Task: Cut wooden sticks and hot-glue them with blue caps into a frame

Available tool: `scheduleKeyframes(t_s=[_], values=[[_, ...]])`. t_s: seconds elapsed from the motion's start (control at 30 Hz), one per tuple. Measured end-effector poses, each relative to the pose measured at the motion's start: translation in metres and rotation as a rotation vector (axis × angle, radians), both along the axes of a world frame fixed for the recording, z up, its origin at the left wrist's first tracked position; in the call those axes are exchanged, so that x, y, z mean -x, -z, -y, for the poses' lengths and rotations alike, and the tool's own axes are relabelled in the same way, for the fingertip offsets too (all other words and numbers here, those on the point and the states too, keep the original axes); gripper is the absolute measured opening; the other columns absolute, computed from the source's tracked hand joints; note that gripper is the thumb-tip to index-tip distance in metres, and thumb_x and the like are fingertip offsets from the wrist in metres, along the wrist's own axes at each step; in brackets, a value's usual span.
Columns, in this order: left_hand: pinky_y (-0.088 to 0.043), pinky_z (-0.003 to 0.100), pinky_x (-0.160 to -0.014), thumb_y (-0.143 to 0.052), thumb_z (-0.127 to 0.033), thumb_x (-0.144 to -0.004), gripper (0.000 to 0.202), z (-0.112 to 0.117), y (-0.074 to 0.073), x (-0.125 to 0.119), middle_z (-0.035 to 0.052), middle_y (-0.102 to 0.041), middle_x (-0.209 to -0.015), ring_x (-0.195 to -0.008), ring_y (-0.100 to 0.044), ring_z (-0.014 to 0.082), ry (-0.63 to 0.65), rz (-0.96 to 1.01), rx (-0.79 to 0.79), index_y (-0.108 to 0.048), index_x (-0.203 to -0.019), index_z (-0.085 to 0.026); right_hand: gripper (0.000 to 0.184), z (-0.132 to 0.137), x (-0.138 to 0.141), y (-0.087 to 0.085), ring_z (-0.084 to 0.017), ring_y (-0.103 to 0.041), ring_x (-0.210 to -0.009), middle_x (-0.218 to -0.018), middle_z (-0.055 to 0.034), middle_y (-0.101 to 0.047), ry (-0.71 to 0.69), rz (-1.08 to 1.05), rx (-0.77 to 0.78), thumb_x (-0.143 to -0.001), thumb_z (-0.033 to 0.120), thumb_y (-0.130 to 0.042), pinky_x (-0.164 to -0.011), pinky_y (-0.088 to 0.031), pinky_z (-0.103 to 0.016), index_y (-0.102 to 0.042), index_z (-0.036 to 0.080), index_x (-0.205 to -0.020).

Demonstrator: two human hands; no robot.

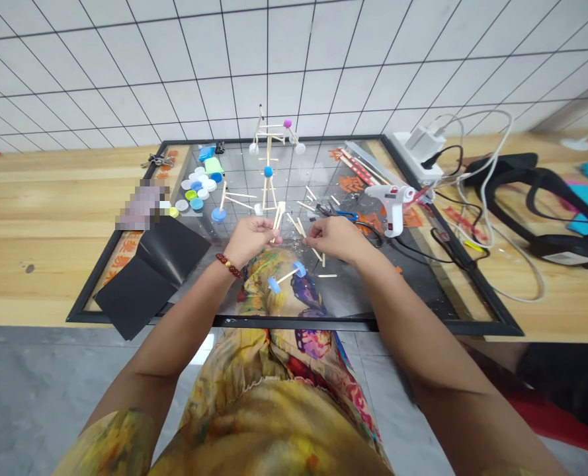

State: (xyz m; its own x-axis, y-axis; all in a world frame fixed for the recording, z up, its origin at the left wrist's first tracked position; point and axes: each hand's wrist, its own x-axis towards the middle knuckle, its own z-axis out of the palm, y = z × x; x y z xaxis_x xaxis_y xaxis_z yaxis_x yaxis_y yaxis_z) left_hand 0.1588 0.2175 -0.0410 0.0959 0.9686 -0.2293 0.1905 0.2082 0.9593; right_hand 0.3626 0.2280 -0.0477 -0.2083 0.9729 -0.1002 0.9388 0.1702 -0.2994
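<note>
My left hand [251, 240] is shut on a few short wooden sticks [277, 223] held upright at its fingertips, and a beaded bracelet [229, 266] circles that wrist. My right hand [336, 239] pinches a thin wooden stick [309, 243] close to the left hand. Just beyond the hands stands a stick model topped with a blue ball [268, 172]. Farther back is a second stick model with a pink ball [287, 123]. A stick with blue caps on its ends [286, 276] lies below my hands, on the glass.
A black-framed glass panel [294, 322] lies on the wooden bench. On it are bottle caps [194, 192], a white glue gun [390, 206], blue-handled scissors [340, 213] and a black folder [149, 274]. A power strip [417, 158] and tangled cables sit at the right.
</note>
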Motion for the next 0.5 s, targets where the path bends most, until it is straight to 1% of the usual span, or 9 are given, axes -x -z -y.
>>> scheduleKeyframes(t_s=[0.1,0.17,0.27,0.33,0.4,0.43,0.47,0.5], values=[[-0.053,0.026,-0.061,-0.065,-0.016,-0.074,0.002,-0.002,0.003,0.005,0.0038,-0.070,-0.064,-0.066,-0.069,0.0173,0.039,-0.133,-0.009,-0.064,-0.075,-0.014,0.017,-0.002,-0.003,0.002,-0.017,-0.061,-0.069,-0.071,-0.0035,-0.070,0.016,-0.023,-0.011,-0.070,0.033,-0.058,-0.058,-0.034,-0.026,-0.070,0.021,-0.072],[-0.054,0.027,-0.063,-0.065,-0.018,-0.072,0.004,-0.005,0.006,0.011,0.0033,-0.070,-0.064,-0.067,-0.069,0.0185,0.067,-0.237,-0.050,-0.067,-0.075,-0.015,0.015,-0.003,-0.003,0.001,-0.016,-0.059,-0.066,-0.068,-0.0027,-0.068,0.041,-0.083,-0.007,-0.069,0.030,-0.058,-0.059,-0.035,-0.025,-0.070,0.020,-0.072],[-0.054,0.030,-0.069,-0.065,-0.024,-0.073,0.011,-0.008,0.009,0.018,0.0027,-0.071,-0.066,-0.072,-0.069,0.0201,0.129,-0.385,-0.150,-0.072,-0.074,-0.016,0.012,-0.003,-0.002,-0.001,-0.012,-0.054,-0.058,-0.062,0.0002,-0.063,0.103,-0.310,0.025,-0.068,0.026,-0.059,-0.057,-0.036,-0.024,-0.066,0.018,-0.071],[-0.054,0.032,-0.076,-0.066,-0.027,-0.073,0.013,-0.009,0.007,0.021,0.0029,-0.072,-0.072,-0.081,-0.069,0.0217,0.123,-0.443,-0.252,-0.074,-0.073,-0.016,0.010,-0.004,-0.002,-0.002,-0.010,-0.049,-0.055,-0.058,0.0022,-0.059,0.139,-0.525,0.056,-0.067,0.026,-0.060,-0.055,-0.035,-0.024,-0.063,0.017,-0.068],[-0.053,0.032,-0.082,-0.069,-0.025,-0.072,0.011,-0.009,0.004,0.020,0.0037,-0.073,-0.080,-0.090,-0.068,0.0223,0.054,-0.408,-0.350,-0.074,-0.071,-0.016,0.012,-0.004,-0.001,-0.003,-0.009,-0.047,-0.052,-0.055,0.0030,-0.056,0.171,-0.759,0.102,-0.065,0.028,-0.064,-0.053,-0.035,-0.023,-0.060,0.017,-0.065],[-0.053,0.032,-0.082,-0.069,-0.024,-0.072,0.010,-0.008,0.003,0.019,0.0042,-0.073,-0.083,-0.090,-0.068,0.0216,0.016,-0.338,-0.353,-0.074,-0.072,-0.015,0.015,-0.004,-0.001,-0.004,-0.009,-0.048,-0.052,-0.055,0.0029,-0.056,0.182,-0.871,0.135,-0.064,0.030,-0.067,-0.052,-0.036,-0.022,-0.059,0.017,-0.065],[-0.054,0.032,-0.080,-0.070,-0.024,-0.073,0.010,-0.007,0.001,0.017,0.0049,-0.073,-0.083,-0.086,-0.068,0.0203,-0.005,-0.231,-0.308,-0.074,-0.074,-0.014,0.019,-0.003,0.000,-0.005,-0.008,-0.049,-0.052,-0.055,0.0026,-0.058,0.188,-0.975,0.172,-0.061,0.031,-0.071,-0.052,-0.037,-0.022,-0.059,0.017,-0.066],[-0.055,0.031,-0.077,-0.070,-0.024,-0.074,0.012,-0.006,-0.001,0.015,0.0057,-0.073,-0.082,-0.080,-0.069,0.0187,-0.008,-0.100,-0.221,-0.073,-0.077,-0.013,0.024,-0.002,0.001,-0.006,-0.009,-0.051,-0.052,-0.057,0.0020,-0.060,0.185,-1.063,0.211,-0.058,0.031,-0.075,-0.051,-0.038,-0.021,-0.059,0.017,-0.068]])
